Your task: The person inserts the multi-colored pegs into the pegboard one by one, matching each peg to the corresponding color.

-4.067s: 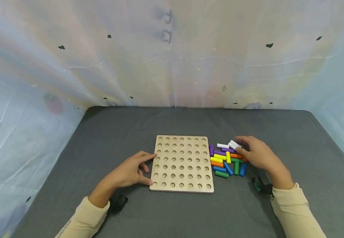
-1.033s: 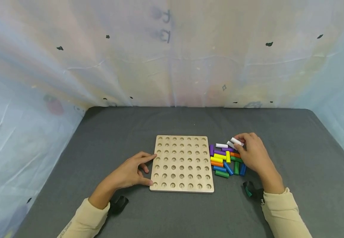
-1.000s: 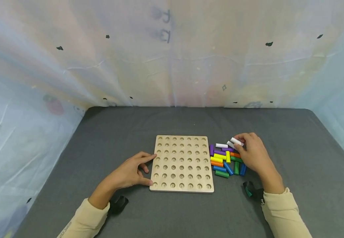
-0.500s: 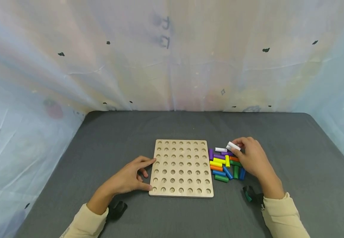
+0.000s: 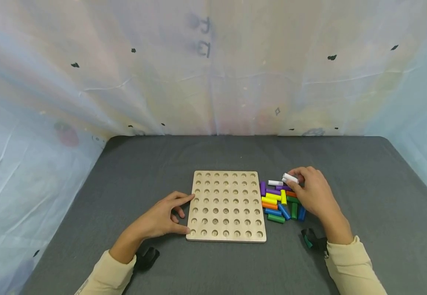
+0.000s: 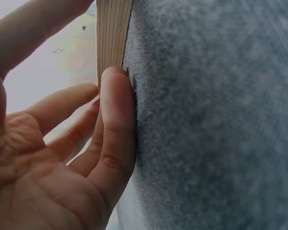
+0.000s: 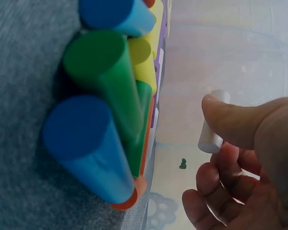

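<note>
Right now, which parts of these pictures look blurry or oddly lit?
Head view: the square pale-wood board with round holes looks evenly lit; left wrist view: the dark grey cloth blurs towards the right, and the pale printed backdrop is washed out beyond the left hand; right wrist view: the cloth blurs at left, behind bright plain-coloured cylinders.

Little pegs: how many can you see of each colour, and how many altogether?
White pegs: 3, one pinched in the right hand
Purple pegs: 3
Yellow pegs: 3
Orange pegs: 3, one showing only in the right wrist view
Green pegs: 3
Blue pegs: 3
Total: 18 in sight
</note>
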The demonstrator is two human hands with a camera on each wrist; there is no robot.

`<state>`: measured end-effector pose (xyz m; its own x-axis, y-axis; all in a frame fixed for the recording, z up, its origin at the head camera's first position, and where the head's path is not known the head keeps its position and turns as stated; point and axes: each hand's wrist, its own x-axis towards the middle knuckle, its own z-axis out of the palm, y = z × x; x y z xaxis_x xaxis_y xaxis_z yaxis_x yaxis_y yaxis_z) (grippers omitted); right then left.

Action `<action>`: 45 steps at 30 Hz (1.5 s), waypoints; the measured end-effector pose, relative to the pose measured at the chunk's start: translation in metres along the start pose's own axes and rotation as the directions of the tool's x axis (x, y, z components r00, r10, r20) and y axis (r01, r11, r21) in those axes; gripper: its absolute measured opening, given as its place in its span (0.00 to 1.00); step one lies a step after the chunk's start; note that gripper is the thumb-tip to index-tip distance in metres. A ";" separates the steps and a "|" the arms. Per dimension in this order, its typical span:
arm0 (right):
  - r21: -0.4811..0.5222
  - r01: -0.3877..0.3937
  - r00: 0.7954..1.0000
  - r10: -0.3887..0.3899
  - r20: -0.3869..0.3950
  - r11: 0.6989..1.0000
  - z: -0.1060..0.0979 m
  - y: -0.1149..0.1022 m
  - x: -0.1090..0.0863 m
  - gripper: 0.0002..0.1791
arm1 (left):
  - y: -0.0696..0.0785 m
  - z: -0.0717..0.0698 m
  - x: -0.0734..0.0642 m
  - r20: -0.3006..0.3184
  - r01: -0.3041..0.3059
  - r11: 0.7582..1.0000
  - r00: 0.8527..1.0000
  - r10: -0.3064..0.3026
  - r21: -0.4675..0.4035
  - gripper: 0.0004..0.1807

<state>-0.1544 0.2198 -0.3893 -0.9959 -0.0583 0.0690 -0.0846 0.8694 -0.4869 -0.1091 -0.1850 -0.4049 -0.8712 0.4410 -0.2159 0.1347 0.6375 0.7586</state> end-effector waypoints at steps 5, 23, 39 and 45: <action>0.000 0.010 1.000 -0.010 -0.017 1.000 -0.001 0.001 0.001 0.14 | 0.000 0.000 0.003 -0.009 0.004 1.000 1.000 -0.004 -0.001 0.50; 0.030 0.054 0.998 -0.054 0.011 0.998 0.003 0.000 -0.002 0.18 | -0.007 -0.001 0.005 0.007 -0.008 1.000 1.000 0.008 -0.012 0.51; 0.044 0.131 0.991 -0.130 -0.026 0.990 0.002 -0.027 -0.015 0.15 | -0.002 0.001 0.002 -0.034 -0.002 0.998 0.999 0.004 0.059 0.55; 0.093 0.144 0.989 -0.141 -0.040 0.985 0.005 -0.051 -0.030 0.12 | -0.003 0.004 0.004 -0.037 0.006 0.998 0.999 -0.004 0.063 0.55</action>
<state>-0.1208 0.1742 -0.3711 -0.9720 -0.1600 0.1718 -0.2295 0.8024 -0.5509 -0.1108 -0.1829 -0.4103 -0.8886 0.4148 -0.1959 0.1589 0.6790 0.7167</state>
